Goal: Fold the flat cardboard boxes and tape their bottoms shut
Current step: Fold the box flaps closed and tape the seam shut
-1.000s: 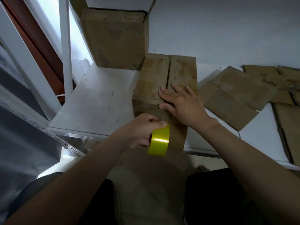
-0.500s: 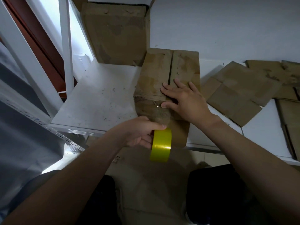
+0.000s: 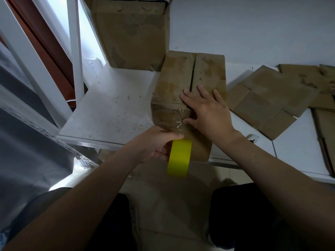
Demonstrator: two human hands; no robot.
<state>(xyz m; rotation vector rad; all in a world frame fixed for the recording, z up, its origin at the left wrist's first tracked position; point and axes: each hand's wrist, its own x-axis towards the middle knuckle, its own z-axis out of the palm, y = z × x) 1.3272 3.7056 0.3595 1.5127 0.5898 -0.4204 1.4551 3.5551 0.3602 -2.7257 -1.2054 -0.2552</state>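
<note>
The folded cardboard box (image 3: 181,84) lies in the middle of the frame on the white table (image 3: 112,109), its closed flaps facing up and the seam (image 3: 193,73) between them running from the far end toward the person. The right hand (image 3: 208,113) lies flat on the box's near half, fingers straight and spread across the seam, the thumb pressed low on the near face. Just below it, at the box's near end, the left hand (image 3: 155,144) grips a yellow tape roll (image 3: 179,158), fingers curled round it and the thumb on top. A shiny, crinkled strip of clear tape (image 3: 174,115) runs from the roll up the near face toward the right hand. The box's near end reaches the table's front edge, and the roll hangs just past that edge. An open cardboard box (image 3: 132,33) stands upright in the upper centre, touching the taped box's far left corner. To the left of the box a wide bare stretch of tabletop runs to the white shelf posts (image 3: 74,42) at the upper left. To the right, near but apart from the box, flat cardboard boxes (image 3: 268,98) overlap out to the frame's right edge. Behind them is a plain wall (image 3: 253,24). More cardboard (image 3: 163,196) lies on the floor at the lower centre.
</note>
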